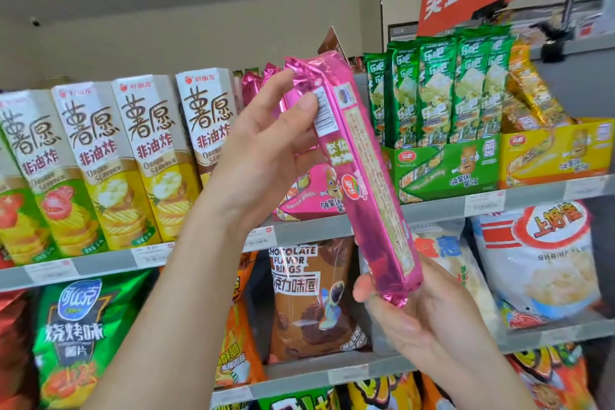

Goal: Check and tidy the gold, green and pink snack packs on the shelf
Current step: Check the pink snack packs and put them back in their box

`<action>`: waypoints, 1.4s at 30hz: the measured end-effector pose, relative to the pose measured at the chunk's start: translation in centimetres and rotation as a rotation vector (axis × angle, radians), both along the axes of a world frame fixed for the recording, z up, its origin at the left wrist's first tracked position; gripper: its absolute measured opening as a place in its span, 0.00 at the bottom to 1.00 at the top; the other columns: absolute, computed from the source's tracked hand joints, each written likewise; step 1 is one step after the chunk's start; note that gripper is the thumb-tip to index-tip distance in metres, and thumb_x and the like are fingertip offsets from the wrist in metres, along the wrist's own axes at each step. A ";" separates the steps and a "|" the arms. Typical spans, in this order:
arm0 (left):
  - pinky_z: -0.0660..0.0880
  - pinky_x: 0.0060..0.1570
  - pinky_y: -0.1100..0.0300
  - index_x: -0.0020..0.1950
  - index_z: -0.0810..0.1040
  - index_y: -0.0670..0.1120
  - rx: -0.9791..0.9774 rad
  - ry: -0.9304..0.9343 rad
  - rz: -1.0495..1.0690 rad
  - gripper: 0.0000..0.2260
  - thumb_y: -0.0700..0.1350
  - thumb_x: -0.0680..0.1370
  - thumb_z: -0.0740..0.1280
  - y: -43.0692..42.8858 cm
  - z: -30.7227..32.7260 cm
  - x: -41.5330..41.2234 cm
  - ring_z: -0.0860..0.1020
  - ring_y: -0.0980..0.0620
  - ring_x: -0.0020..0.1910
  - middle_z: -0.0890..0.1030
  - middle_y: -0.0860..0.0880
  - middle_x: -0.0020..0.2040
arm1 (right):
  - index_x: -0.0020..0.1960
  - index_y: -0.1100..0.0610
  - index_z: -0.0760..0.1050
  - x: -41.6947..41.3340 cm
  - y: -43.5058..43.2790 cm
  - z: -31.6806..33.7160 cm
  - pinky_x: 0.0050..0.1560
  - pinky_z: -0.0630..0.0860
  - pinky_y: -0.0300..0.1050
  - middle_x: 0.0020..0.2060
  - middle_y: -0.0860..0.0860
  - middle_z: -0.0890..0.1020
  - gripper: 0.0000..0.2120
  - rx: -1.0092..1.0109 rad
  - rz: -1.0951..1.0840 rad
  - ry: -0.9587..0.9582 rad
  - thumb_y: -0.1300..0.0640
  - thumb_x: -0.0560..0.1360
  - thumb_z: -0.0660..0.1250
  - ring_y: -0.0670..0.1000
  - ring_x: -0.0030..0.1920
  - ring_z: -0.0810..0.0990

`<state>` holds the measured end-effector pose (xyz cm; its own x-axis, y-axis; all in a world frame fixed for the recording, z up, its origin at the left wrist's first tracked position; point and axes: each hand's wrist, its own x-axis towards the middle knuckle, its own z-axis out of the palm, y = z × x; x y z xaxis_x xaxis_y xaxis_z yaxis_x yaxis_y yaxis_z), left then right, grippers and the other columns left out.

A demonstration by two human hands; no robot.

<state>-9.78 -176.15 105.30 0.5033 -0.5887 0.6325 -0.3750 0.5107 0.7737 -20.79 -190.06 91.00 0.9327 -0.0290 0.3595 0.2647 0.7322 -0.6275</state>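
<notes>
Both hands are clamped on one pink pack (362, 176), held up at a tilt in front of the shelf (432, 210). My left hand (266, 143) grips its upper end, thumb pressed on the white label, and my right hand (409, 316) cups its lower end from beneath. Behind my left hand, other pink packs (253, 86) stand in a pink tray (309, 200). Above my right hand, green packs (442, 90) stand upright in a green tray (446, 170), and gold packs (532, 93) lean in a yellow tray (555, 150) just beyond.
</notes>
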 end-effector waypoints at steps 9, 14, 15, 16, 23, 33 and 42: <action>0.79 0.42 0.51 0.68 0.71 0.55 -0.129 -0.198 0.384 0.24 0.44 0.74 0.73 -1.3 0.6 0.3 0.77 0.50 0.40 0.78 0.45 0.41 | 0.57 0.44 0.80 1.2 0.1 0.4 0.32 0.75 0.39 0.47 0.51 0.84 0.29 -0.360 -0.457 0.012 0.33 0.61 0.76 0.48 0.37 0.81; 0.76 0.31 0.62 0.60 0.76 0.44 -0.151 -0.237 0.516 0.15 0.44 0.75 0.73 -2.2 1.6 0.3 0.79 0.57 0.34 0.81 0.52 0.39 | 0.59 0.35 0.75 2.2 0.1 0.7 0.40 0.77 0.33 0.48 0.45 0.85 0.20 -0.649 -0.805 -0.078 0.41 0.69 0.74 0.45 0.40 0.84; 0.76 0.31 0.60 0.58 0.75 0.45 -0.131 -0.258 0.540 0.13 0.45 0.76 0.72 -2.3 2.0 0.3 0.79 0.56 0.34 0.80 0.51 0.39 | 0.60 0.38 0.75 2.5 0.0 1.1 0.37 0.77 0.34 0.46 0.46 0.85 0.18 -0.652 -0.819 -0.087 0.41 0.71 0.72 0.46 0.37 0.83; 0.76 0.32 0.59 0.56 0.75 0.46 -0.108 -0.292 0.560 0.10 0.46 0.78 0.70 -2.3 2.6 0.3 0.78 0.56 0.34 0.78 0.50 0.40 | 0.62 0.42 0.75 2.9 -0.3 1.6 0.35 0.77 0.35 0.44 0.48 0.85 0.18 -0.643 -0.814 -0.093 0.43 0.73 0.69 0.46 0.35 0.82; 0.71 0.28 0.64 0.63 0.71 0.49 0.082 -0.491 0.463 0.16 0.38 0.77 0.69 -0.4 8.3 0.4 0.78 0.52 0.36 0.83 0.50 0.44 | 0.49 0.57 0.77 4.9 -3.4 6.8 0.28 0.71 0.36 0.38 0.57 0.85 0.13 -0.578 -0.609 -0.212 0.49 0.76 0.59 0.48 0.28 0.77; 0.73 0.30 0.69 0.57 0.69 0.50 -0.035 -0.598 0.589 0.16 0.42 0.75 0.73 -0.6 11.9 1.7 0.82 0.58 0.33 0.83 0.48 0.40 | 0.59 0.48 0.75 7.7 -3.8 10.9 0.23 0.66 0.37 0.27 0.53 0.80 0.20 -0.723 -0.583 -0.062 0.39 0.73 0.58 0.47 0.22 0.71; 0.82 0.38 0.53 0.60 0.69 0.52 0.144 -0.767 0.763 0.18 0.48 0.75 0.73 -2.8 10.9 3.7 0.83 0.50 0.37 0.83 0.50 0.39 | 0.70 0.49 0.70 8.8 -4.1 11.1 0.48 0.73 0.36 0.52 0.40 0.77 0.23 -1.195 -1.236 -0.159 0.44 0.76 0.65 0.38 0.49 0.76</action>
<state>-6.10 -178.91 116.23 0.2688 -0.3823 0.8841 -0.9626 -0.1382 0.2329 -11.99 -194.11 102.09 0.5218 -0.3137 0.7933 0.3753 -0.7507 -0.5437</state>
